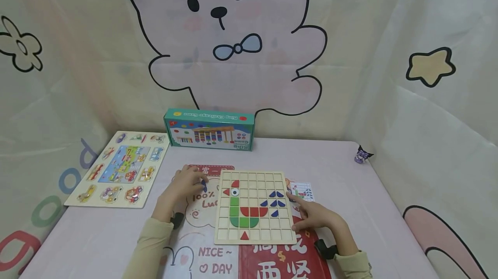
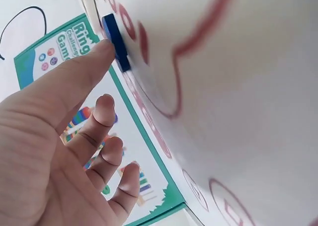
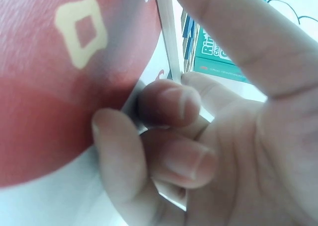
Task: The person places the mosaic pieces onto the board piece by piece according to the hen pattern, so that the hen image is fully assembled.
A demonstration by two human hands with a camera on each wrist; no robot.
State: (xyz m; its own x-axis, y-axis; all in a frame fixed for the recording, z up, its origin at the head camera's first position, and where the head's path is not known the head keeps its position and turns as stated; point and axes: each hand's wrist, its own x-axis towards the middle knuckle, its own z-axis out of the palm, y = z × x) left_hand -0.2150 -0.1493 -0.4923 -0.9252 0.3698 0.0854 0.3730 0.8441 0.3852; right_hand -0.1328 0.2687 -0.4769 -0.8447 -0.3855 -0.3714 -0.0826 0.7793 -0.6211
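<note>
A pale square grid board (image 1: 256, 184) lies in the middle, with red, green and blue pieces arranged as a bird and a round eye piece (image 1: 234, 192) at its head. Left of it, my left hand (image 1: 186, 184) pinches a small flat blue piece (image 2: 116, 42) close over the printed mat; the thumb shows on the piece, the other fingers loosely bent. My right hand (image 1: 315, 215) rests at the board's right edge, index finger extended to the edge and thumb lower down. In the right wrist view, its other fingers (image 3: 169, 107) curl in beside the red print.
A Ring Challenge Game box (image 1: 212, 132) stands at the back. To the left lies a picture puzzle board (image 1: 149, 190). A small printed card (image 1: 302, 191) shows behind my right hand, and a purple wrapped item (image 1: 362, 155) sits at the far right corner.
</note>
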